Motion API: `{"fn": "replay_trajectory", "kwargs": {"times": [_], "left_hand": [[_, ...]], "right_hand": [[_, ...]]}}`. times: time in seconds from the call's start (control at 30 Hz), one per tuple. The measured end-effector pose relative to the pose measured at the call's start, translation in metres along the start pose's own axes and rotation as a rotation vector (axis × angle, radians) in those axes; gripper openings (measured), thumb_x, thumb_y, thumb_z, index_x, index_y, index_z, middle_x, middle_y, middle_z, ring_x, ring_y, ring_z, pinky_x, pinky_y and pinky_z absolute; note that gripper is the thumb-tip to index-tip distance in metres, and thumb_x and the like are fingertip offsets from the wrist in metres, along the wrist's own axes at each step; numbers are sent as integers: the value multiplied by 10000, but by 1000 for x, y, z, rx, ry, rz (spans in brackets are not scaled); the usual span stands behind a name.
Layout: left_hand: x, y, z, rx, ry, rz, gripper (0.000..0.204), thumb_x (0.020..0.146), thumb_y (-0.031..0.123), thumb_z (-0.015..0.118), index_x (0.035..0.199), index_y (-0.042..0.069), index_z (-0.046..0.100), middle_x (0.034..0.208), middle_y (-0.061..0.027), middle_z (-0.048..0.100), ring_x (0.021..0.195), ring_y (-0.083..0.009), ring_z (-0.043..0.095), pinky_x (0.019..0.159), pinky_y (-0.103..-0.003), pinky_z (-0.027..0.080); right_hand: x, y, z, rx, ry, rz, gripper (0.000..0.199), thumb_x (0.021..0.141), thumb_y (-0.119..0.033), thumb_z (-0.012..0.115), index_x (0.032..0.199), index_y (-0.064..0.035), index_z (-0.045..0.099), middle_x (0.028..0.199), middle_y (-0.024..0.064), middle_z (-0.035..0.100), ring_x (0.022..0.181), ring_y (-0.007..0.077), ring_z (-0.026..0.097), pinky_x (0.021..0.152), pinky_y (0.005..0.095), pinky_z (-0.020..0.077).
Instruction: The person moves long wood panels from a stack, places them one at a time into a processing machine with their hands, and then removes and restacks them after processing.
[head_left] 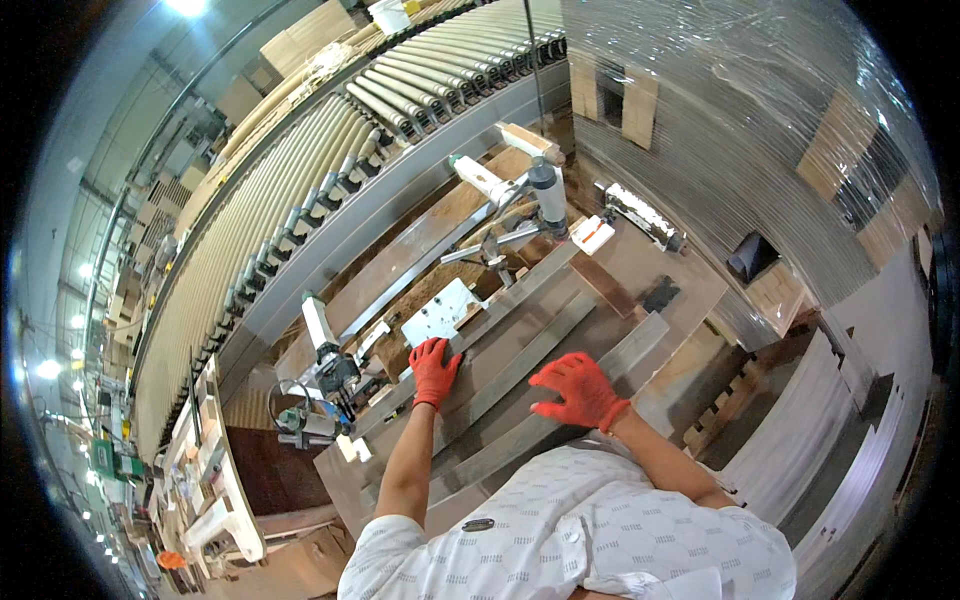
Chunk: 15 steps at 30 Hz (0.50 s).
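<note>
Both my hands wear red gloves. My left hand (pixel 434 374) lies with fingers stretched forward at the back fence of a brown worktable, beside a white plate (pixel 438 308) with small dark holes or knobs. My right hand (pixel 580 390) hovers or rests over the table's right half, fingers spread and nothing seen in them. Long grey strips (pixel 530 357) run diagonally across the tabletop between and under my hands. Past my right hand lies a reddish-brown wooden piece (pixel 602 284). Whether my right palm touches the surface, I cannot tell.
White cylinders (pixel 318 322) and a grey upright cylinder (pixel 547 194) stand on the jig's metal frame. A roller conveyor (pixel 310 190) runs behind. Film-wrapped stacks (pixel 690 170) rise at the right. A wooden side table (pixel 245 500) stands at left; white panels (pixel 800 400) lie at right.
</note>
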<state>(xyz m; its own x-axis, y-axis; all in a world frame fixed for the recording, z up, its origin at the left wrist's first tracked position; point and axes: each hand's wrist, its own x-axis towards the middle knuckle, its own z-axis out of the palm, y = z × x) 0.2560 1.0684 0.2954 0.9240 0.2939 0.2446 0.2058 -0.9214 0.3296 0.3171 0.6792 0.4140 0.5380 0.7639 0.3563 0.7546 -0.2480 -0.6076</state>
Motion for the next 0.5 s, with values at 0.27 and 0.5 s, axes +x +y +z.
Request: {"fn": "replay_trajectory", "kwargs": {"times": [0.27, 0.5], "left_hand": [[10, 8, -6, 174, -214, -104, 664, 944, 687, 669, 1097, 41, 690, 1099, -193, 733, 1066, -387, 700, 944, -541, 507], [14, 18, 6, 168, -257, -220, 766, 937, 747, 627, 1296, 71, 661, 1261, -192, 702, 1199, -376, 663, 1029, -532, 466]], "right_hand": [[11, -26, 21, -215, -465, -171, 723, 726, -656, 849, 1244, -163, 743, 1185, 64, 727, 1124, 292, 669, 992, 459, 477], [8, -29, 25, -303, -449, -190, 614, 648, -549, 918, 1093, -165, 740, 1101, 52, 722, 1075, 294, 666, 948, 446, 480]]}}
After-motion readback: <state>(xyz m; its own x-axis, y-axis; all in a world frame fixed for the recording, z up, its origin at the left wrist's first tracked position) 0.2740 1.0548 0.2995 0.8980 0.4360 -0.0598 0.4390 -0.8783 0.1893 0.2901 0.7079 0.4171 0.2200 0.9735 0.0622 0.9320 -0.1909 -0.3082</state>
